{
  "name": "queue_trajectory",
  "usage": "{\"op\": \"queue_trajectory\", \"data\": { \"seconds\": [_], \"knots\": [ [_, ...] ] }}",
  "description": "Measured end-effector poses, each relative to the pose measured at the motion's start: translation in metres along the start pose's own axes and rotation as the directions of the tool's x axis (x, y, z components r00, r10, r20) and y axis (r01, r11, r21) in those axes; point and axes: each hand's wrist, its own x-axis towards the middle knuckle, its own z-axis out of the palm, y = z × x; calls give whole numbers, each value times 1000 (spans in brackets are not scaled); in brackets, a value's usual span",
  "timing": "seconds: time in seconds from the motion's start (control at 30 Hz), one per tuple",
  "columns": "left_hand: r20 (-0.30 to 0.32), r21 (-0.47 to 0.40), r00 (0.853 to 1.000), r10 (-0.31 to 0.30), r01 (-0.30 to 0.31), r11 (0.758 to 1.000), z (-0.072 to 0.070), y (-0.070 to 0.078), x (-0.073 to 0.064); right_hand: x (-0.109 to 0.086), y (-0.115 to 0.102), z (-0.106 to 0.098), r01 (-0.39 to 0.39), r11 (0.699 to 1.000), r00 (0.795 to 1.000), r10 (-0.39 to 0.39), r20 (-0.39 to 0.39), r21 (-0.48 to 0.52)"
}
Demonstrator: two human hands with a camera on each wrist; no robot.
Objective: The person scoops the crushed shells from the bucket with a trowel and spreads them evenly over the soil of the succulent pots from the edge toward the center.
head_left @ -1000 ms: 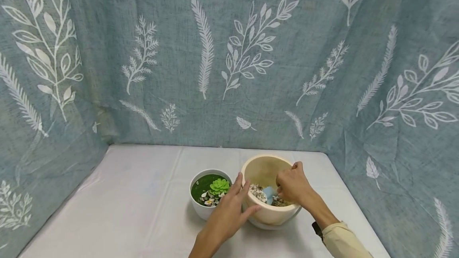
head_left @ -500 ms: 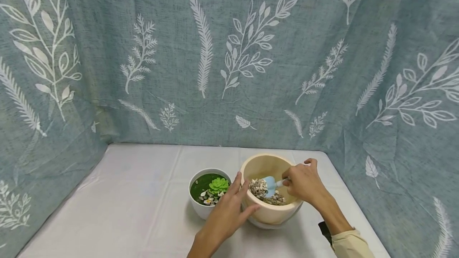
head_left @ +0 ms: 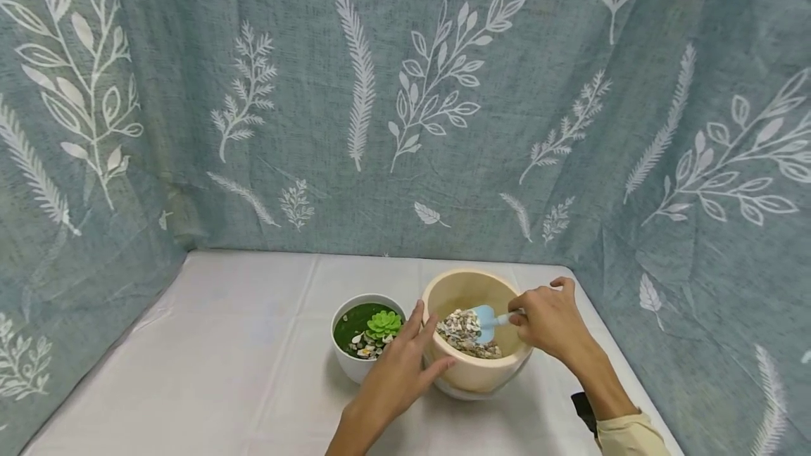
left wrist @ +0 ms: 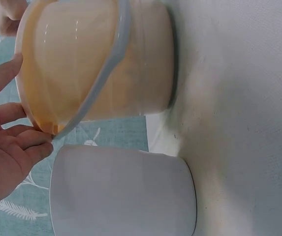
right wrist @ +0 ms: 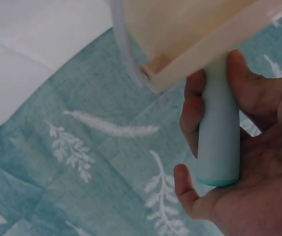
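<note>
Cream bucket (head_left: 478, 374) stands near the right edge of the table (head_left: 222, 357). Left hand (head_left: 398, 368) touches it, fingers apart; right hand (head_left: 551, 320) clamps fingers on the scoop (head_left: 485, 321).

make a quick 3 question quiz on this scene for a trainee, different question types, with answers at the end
1. Short answer: Which hand grips the light blue scoop?

2. Multiple choice: Seen from the person's side, where does the white pot stand?
A) to the left of the cream bucket
B) to the right of the cream bucket
C) inside the cream bucket

3. True or false: The fingers of the left hand touch the rim of the bucket.

Key:
1. The right hand
2. A
3. True
</note>
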Motion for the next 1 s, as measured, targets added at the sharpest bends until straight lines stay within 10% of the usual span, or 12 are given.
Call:
{"op": "queue_trajectory", "data": {
  "seconds": [0.43,0.63,0.8,1.0],
  "knots": [
    [-64,-122,996,-60,52,991,-15,-19,-10,-2,-5,-41,-85,992,996,84,20,97],
    [-196,-164,957,-215,184,969,-33,-44,-26,8,-32,-45,-30,987,999,34,-25,159],
    [-98,-229,918,-384,354,906,-39,-59,-34,26,-67,-27,90,984,995,-82,-63,152],
    [-76,-235,895,-440,413,880,-40,-72,-40,42,-112,-4,189,981,979,-185,-85,43]
  ]
}}
